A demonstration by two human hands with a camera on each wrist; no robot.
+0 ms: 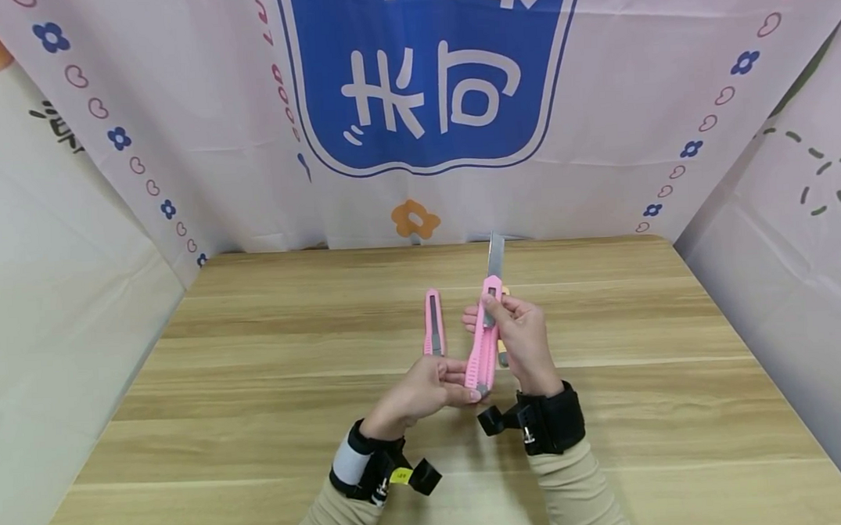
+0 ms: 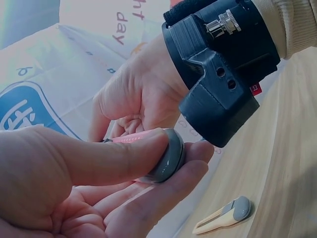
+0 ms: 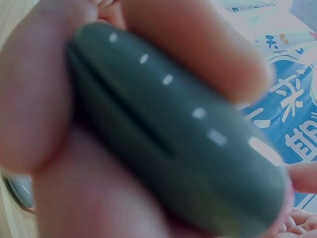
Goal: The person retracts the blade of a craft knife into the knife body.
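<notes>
From the head view, I see my right hand (image 1: 522, 340) wrapped around a pink plastic utility knife (image 1: 486, 346), blade (image 1: 495, 255) extended above the wooden table (image 1: 258, 426); my left hand (image 1: 426, 391) pinches its grey end cap. I should steady it, fingers off the edge. A second pink knife (image 1: 433, 322) lies just beside. In the left wrist view, thumb and fingers clamp the cap (image 2: 168, 159); a cream-coloured knife (image 2: 223, 214) lies on the table. The right wrist view is blurred grey plastic between fingers.

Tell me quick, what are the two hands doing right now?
Left hand: pinching the grey butt end of the pink utility knife.
Right hand: gripping the same knife's upper body, blade extended.
</notes>
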